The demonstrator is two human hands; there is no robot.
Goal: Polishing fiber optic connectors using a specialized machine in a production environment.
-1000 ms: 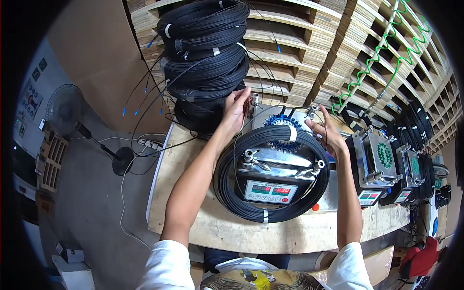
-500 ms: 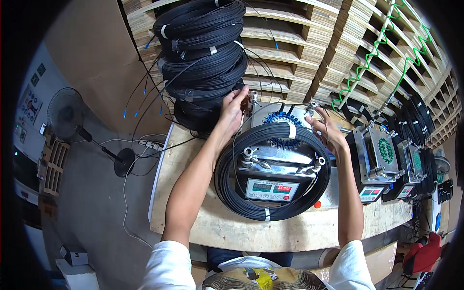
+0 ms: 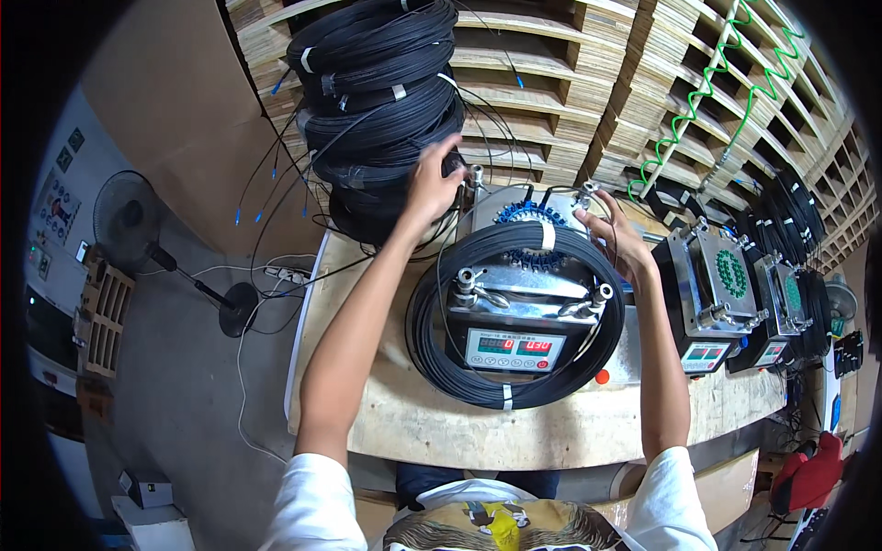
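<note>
While left hand (image 3: 432,190) is spread and right hand's (image 3: 621,239) grip unclear, knobs (image 3: 476,174) beside them seem hard, slippery: pinch their tops.

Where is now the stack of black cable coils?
In the head view, the stack of cable coils stands left of centre, before the wooden pallets, beside the left hand.

Tabletop (image 3: 570,433): pale wood. On it: metal machine with display (image 3: 528,283), black cable coil (image 3: 425,321) around it; coil stack (image 3: 377,129), back left; two similar machines (image 3: 721,292), right.
</note>
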